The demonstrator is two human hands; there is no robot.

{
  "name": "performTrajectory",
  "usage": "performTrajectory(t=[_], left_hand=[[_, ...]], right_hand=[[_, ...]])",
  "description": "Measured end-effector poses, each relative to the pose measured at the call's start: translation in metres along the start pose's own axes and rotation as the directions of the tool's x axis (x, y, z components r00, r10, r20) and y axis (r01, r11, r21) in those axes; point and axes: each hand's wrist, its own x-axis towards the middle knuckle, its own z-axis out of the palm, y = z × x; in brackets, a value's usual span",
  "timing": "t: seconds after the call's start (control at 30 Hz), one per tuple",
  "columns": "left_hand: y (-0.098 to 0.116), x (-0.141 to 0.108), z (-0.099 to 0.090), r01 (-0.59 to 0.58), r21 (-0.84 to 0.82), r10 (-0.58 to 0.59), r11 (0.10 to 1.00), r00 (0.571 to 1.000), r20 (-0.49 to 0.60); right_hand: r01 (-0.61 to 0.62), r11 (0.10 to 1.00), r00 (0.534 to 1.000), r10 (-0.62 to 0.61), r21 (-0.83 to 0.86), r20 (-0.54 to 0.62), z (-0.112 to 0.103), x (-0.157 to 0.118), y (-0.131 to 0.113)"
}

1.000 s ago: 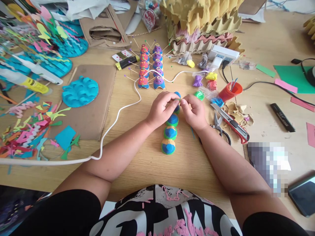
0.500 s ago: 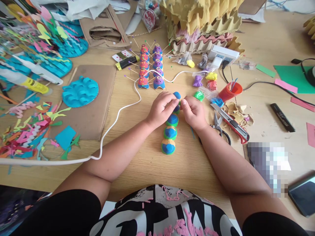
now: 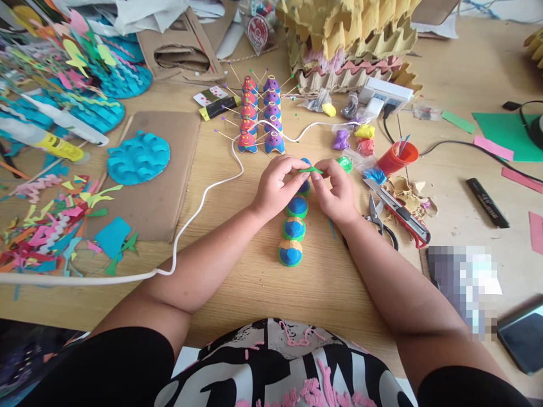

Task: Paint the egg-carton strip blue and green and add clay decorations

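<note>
A thin strip of green modelling clay (image 3: 311, 169) stretches between the fingertips of both hands. My left hand (image 3: 279, 183) pinches its left end, and my right hand (image 3: 335, 189) pinches the right end. Below and behind the fingers lies a row of egg-carton cups (image 3: 293, 229) coated in blue and green clay, with bare tan patches on the near ones. The far cups are partly hidden by my hands. A lump of bright green clay (image 3: 345, 164) in clear wrapping sits just beyond my right hand.
Finished red and purple egg-cup figures (image 3: 249, 120) with sticks stand ahead, crossed by a white cable (image 3: 203, 198). To the right are an orange cup (image 3: 399, 160), scissors (image 3: 375, 217) and a box cutter (image 3: 399, 215). Paper scraps (image 3: 55, 232) and cardboard (image 3: 182, 169) lie left; egg trays (image 3: 348, 39) behind.
The green clay strip now shows between my fingertips, where it was hidden before. My fingers have shifted slightly, with the right index finger extended more toward the left hand.
</note>
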Motion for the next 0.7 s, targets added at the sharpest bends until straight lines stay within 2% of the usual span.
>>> performTrajectory(t=[0.13, 0.43, 0.6, 0.7], left_hand=[[0.0045, 0.0023, -0.0016, 0.039, 0.037, -0.04, 0.999, 0.999, 0.028], [0.009, 0.0048, -0.0009, 0.022, 0.035, -0.023, 0.999, 0.999, 0.028], [0.0058, 0.0034, 0.0001, 0.004, 0.025, -0.004, 1.0, 1.0, -0.001], [0.0022, 0.0012, 0.0013, 0.045, 0.012, -0.045, 0.999, 0.999, -0.012]], right_hand=[[-0.027, 0.999, 0.999, 0.027, -0.02, 0.037, -0.0009, 0.0018, -0.0025], [-0.005, 1.0, 0.996, 0.002, 0.025, 0.089, -0.0017, 0.004, -0.0052], [0.004, 1.0, 0.998, -0.004, 0.003, 0.064, -0.0001, 0.003, -0.0021], [-0.03, 0.999, 0.999, 0.031, -0.024, 0.026, 0.0008, 0.0015, 0.0001]])
